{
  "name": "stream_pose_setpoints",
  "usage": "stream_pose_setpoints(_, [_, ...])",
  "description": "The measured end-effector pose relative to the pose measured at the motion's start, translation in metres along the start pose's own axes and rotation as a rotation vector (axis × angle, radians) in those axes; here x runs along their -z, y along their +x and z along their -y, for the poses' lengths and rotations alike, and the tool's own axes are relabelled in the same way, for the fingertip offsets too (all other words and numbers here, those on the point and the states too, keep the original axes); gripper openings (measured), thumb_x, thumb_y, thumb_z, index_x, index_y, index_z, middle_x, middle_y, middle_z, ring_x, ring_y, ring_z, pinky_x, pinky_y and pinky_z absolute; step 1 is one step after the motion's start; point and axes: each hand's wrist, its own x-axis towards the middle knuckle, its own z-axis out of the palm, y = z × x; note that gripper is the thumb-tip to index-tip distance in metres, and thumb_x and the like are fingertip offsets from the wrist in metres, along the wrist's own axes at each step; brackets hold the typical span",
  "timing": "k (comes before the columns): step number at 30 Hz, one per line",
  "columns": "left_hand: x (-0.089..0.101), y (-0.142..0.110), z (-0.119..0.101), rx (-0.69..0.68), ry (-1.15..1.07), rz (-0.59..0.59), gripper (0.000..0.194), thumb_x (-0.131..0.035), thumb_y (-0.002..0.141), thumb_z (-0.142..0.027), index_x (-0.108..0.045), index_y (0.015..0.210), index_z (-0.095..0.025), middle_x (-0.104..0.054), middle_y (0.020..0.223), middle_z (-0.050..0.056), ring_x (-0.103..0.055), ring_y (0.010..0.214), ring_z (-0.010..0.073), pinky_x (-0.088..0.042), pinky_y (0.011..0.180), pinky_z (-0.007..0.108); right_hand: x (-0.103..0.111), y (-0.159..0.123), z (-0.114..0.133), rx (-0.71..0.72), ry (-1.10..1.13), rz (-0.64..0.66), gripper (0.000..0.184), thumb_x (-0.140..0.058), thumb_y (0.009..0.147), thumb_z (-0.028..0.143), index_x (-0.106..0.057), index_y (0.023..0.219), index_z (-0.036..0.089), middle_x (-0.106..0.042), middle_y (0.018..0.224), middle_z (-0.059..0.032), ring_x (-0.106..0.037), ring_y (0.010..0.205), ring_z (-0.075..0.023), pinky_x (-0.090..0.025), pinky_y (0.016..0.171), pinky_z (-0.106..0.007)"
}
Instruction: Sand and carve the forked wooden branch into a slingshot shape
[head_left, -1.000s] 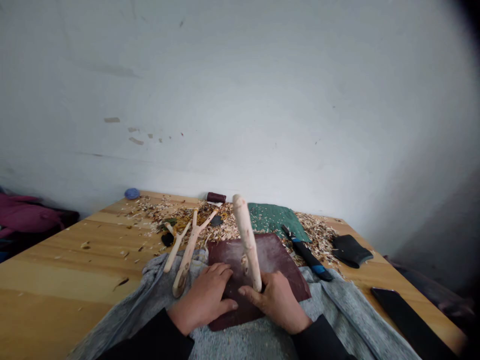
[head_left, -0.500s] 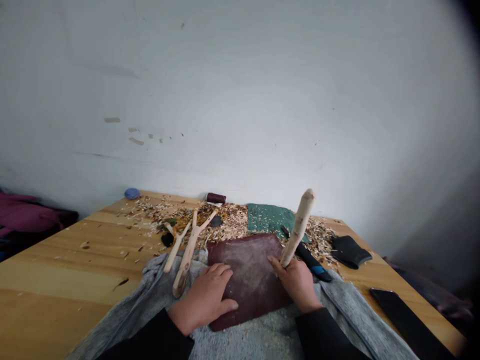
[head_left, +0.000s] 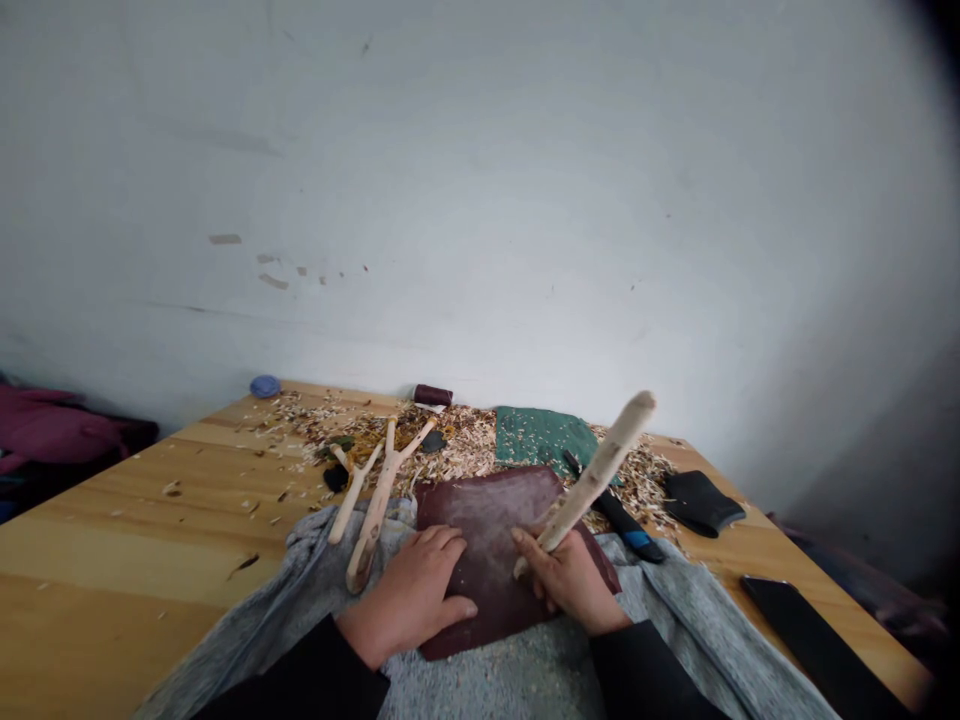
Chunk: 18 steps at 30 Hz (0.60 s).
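My left hand (head_left: 411, 597) lies flat, fingers spread, on the left part of a dark red sanding sheet (head_left: 487, 520) that rests on a grey cloth (head_left: 315, 590). My right hand (head_left: 571, 582) is closed round the lower end of a pale peeled stick (head_left: 600, 470). The stick leans up and to the right, and its bottom end touches the sheet. Two forked wooden sticks (head_left: 371, 500) lie just left of the sheet, partly on the cloth.
A wooden table (head_left: 112, 540) carries a heap of wood shavings (head_left: 450, 450), a green sheet (head_left: 544, 435), a black and blue knife (head_left: 619, 520), a black sheath (head_left: 701, 500), a dark roll (head_left: 433, 395) and a blue cap (head_left: 264, 386). A black phone (head_left: 817, 640) lies at the right edge.
My right hand has swung the stick from upright at the sheet's middle out to the right, then back a little leftward, and the stick now tilts further right. My left hand has stayed put.
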Motion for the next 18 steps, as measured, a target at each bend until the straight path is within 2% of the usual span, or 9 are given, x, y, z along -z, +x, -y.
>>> stream_pose_setpoints(2, [0.001,0.0,0.0,-0.002,0.002,0.002,0.053,-0.066,0.077,-0.038,-0.056,0.124,-0.016,-0.053,0.136,0.013,-0.046,0.126,0.0301,-0.033,0.108,0.043,0.01,0.009,-0.011,0.001,-0.107,-0.187,0.048,-0.047,0.083,0.062,-0.05,0.056,0.022,-0.048,0.04,0.003,-0.045,0.032,-0.0114,-0.032,0.034,-0.021])
stream_pose_setpoints(5, [0.002,-0.001,0.0,0.0,0.005,0.009,0.051,-0.065,0.078,-0.038,-0.057,0.124,-0.017,-0.054,0.135,0.013,-0.046,0.126,0.0297,-0.034,0.107,0.043,0.023,0.017,-0.021,-0.007,-0.25,-0.307,0.05,-0.047,0.084,0.059,-0.051,0.05,0.022,-0.055,0.044,-0.0015,-0.052,0.037,-0.0131,-0.037,0.04,-0.022])
stream_pose_setpoints(9, [0.002,-0.001,-0.002,0.006,0.007,0.01,0.051,-0.067,0.077,-0.036,-0.057,0.123,-0.015,-0.054,0.134,0.014,-0.047,0.125,0.0306,-0.034,0.107,0.044,0.015,0.01,-0.015,0.122,-0.229,-0.23,0.049,-0.05,0.086,0.056,-0.051,0.051,0.021,-0.055,0.046,-0.0012,-0.052,0.04,-0.0125,-0.035,0.041,-0.021])
stream_pose_setpoints(13, [0.0,0.0,-0.001,0.007,0.001,0.002,0.051,-0.067,0.077,-0.036,-0.057,0.123,-0.016,-0.054,0.135,0.013,-0.046,0.125,0.0303,-0.034,0.107,0.044,-0.009,-0.005,0.0,0.294,-0.196,-0.027,0.046,-0.052,0.087,0.054,-0.061,0.058,0.019,-0.059,0.052,-0.0003,-0.054,0.047,-0.0112,-0.038,0.046,-0.019])
stream_pose_setpoints(15, [-0.001,0.0,0.001,0.009,-0.004,-0.004,0.051,-0.066,0.077,-0.036,-0.056,0.123,-0.017,-0.054,0.135,0.012,-0.047,0.125,0.0296,-0.035,0.106,0.043,-0.015,-0.009,0.004,0.332,-0.199,0.052,0.044,-0.052,0.087,0.052,-0.065,0.062,0.019,-0.062,0.055,-0.0007,-0.056,0.051,-0.0118,-0.04,0.049,-0.019])
stream_pose_setpoints(16, [-0.001,0.0,0.001,0.007,-0.004,-0.005,0.051,-0.066,0.077,-0.036,-0.056,0.123,-0.018,-0.054,0.135,0.012,-0.047,0.125,0.0296,-0.035,0.106,0.043,-0.016,-0.008,0.004,0.329,-0.202,0.043,0.044,-0.052,0.087,0.052,-0.066,0.062,0.019,-0.063,0.055,-0.001,-0.057,0.052,-0.0123,-0.04,0.049,-0.02])
stream_pose_setpoints(18, [-0.002,0.0,0.003,0.0,-0.004,-0.007,0.052,-0.066,0.077,-0.038,-0.056,0.124,-0.017,-0.054,0.135,0.013,-0.046,0.125,0.03,-0.034,0.107,0.044,-0.011,-0.003,-0.001,0.28,-0.218,-0.07,0.044,-0.051,0.086,0.053,-0.065,0.061,0.019,-0.063,0.055,-0.0018,-0.057,0.052,-0.0136,-0.04,0.049,-0.021])
